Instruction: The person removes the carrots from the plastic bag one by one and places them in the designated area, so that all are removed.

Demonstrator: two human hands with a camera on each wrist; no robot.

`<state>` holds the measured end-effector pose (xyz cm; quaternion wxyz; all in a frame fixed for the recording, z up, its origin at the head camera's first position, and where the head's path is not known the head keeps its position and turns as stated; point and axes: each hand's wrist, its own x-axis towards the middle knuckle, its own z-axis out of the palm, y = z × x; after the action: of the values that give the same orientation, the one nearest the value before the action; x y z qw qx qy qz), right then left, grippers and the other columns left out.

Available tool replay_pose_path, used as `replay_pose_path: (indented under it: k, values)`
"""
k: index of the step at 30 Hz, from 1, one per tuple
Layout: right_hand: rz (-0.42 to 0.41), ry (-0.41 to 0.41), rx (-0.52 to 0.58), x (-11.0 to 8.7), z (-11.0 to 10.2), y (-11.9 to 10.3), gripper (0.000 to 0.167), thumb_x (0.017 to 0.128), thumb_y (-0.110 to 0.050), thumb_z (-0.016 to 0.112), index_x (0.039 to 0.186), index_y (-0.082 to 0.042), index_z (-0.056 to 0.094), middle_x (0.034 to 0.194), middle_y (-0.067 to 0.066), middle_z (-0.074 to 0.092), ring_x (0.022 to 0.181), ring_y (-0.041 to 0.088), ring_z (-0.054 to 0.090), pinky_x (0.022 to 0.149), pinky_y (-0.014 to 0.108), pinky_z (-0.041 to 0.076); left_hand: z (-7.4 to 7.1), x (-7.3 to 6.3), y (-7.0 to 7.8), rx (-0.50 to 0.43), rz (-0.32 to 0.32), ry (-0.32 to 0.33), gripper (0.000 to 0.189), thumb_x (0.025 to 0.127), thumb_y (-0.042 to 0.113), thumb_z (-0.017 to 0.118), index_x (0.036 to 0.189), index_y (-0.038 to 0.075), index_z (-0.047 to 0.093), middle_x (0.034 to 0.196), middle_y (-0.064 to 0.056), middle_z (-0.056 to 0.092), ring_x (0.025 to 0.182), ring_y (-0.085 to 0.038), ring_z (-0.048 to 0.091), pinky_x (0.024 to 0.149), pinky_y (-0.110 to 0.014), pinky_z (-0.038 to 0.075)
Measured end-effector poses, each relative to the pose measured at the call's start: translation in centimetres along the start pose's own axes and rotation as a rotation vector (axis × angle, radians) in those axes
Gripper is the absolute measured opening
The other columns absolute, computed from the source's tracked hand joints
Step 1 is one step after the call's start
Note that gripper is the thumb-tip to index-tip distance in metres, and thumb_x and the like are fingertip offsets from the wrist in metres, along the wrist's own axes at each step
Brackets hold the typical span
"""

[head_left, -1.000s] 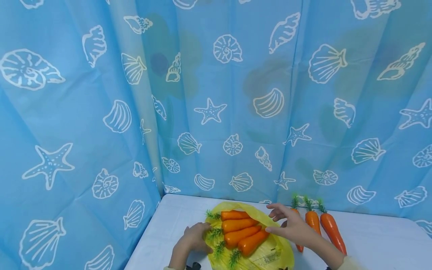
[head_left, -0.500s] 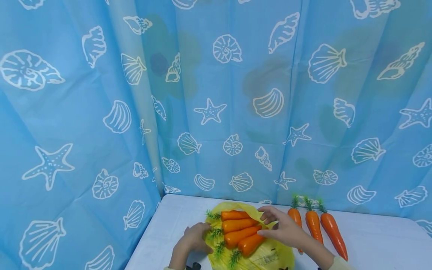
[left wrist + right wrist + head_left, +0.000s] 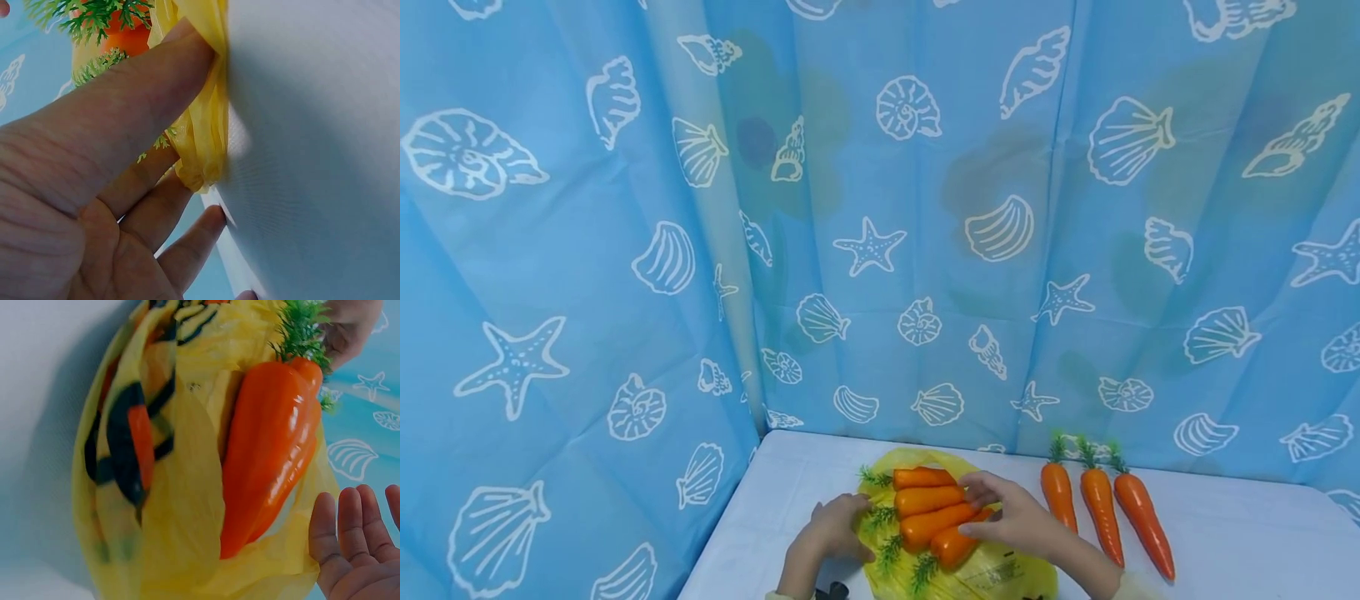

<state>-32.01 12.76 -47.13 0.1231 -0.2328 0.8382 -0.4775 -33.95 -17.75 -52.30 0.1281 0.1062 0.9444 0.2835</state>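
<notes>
A yellow plastic bag lies on the white table, with several orange carrots with green tops lying side by side on it. My left hand is at the bag's left edge, near the leafy tops; in the left wrist view its thumb and fingers hold a gathered fold of the yellow film. Over the carrots' tips is my right hand, fingers spread and nothing gripped. The right wrist view shows its straight fingers beside the bag, with one glossy carrot close up.
Three more carrots lie in a row to the right of the bag, tops toward the curtain. A blue curtain with white shell prints stands behind and left of the white table. A small black object shows at the front edge.
My right hand has moved left, from the bag's right rim to over the carrots' tips, uncovering the three carrots at the right. My left hand stays at the bag's edge.
</notes>
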Motion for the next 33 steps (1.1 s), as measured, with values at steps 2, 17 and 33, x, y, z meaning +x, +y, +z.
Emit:
replay_pose_path:
  k: [2, 17, 33]
  values:
    - [0.003, -0.015, -0.004, 0.1, 0.2, 0.2, 0.06, 0.086, -0.033, 0.077, 0.133, -0.004, 0.054, 0.119, 0.016, 0.063, 0.108, 0.034, 0.06, 0.084, 0.041, 0.058, 0.0, 0.0, -0.1, 0.003, 0.006, -0.001, 0.062, 0.067, 0.019, 0.091, 0.123, 0.008, 0.067, 0.134, -0.013, 0.062, 0.128, -0.04, 0.052, 0.11, -0.076, 0.022]
    - [0.041, 0.026, -0.048, 1.0, 1.6, 2.0, 0.053, 0.086, -0.028, 0.077, 0.128, -0.001, 0.059, 0.119, 0.014, 0.066, 0.107, 0.03, 0.062, 0.09, 0.051, 0.056, -0.2, -0.2, 0.2, 0.0, -0.004, -0.007, 0.062, 0.068, 0.02, 0.09, 0.125, 0.008, 0.067, 0.135, -0.012, 0.061, 0.13, -0.039, 0.051, 0.111, -0.074, 0.022]
    - [0.008, 0.078, -0.048, 1.3, 2.7, 3.1, 0.048, 0.086, -0.025, 0.077, 0.123, 0.0, 0.062, 0.118, 0.015, 0.069, 0.107, 0.033, 0.064, 0.088, 0.049, 0.057, -0.3, -0.1, 0.0, -0.012, -0.001, -0.022, 0.063, 0.069, 0.02, 0.09, 0.125, 0.008, 0.066, 0.136, -0.013, 0.06, 0.131, -0.04, 0.05, 0.112, -0.074, 0.021]
